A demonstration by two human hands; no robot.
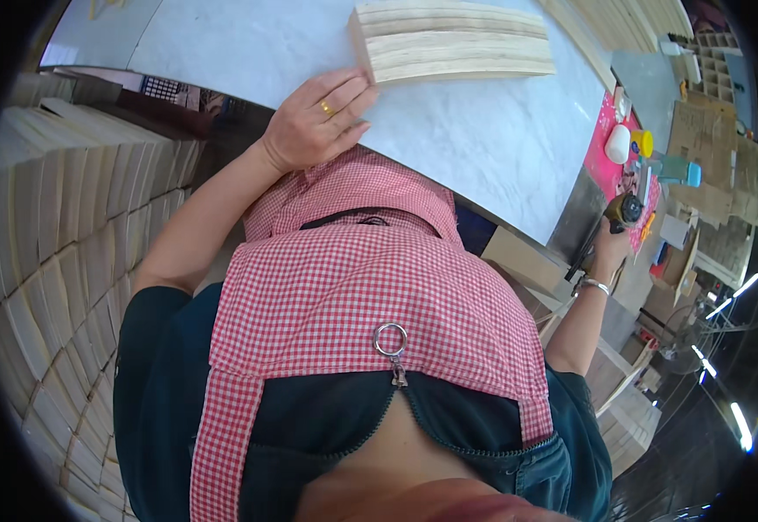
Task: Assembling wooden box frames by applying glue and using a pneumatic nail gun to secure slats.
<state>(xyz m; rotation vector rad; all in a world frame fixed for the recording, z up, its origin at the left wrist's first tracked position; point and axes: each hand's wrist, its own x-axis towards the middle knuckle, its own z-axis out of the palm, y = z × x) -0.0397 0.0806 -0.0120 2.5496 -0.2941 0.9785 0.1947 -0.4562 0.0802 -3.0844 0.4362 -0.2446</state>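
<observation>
Your left hand [314,122]: fingers together, flat against end of pale layered wood stack [453,42] on white surface [483,148]. Right hand [610,244]: fingers clamped on dark tool [623,210]. White bottle [617,143], yellow cap [642,142] on pink mat [601,161].

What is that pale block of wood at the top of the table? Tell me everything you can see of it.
The stack of wood strips is a bundle of thin, pale, light-grained boards laid flat one against another, their long edges showing as parallel lines. It lies on the white table, its long side running across the picture, bent by the lens. The left hand, wearing a gold ring, rests its fingertips against the stack's near left corner. Nothing else touches it.
</observation>
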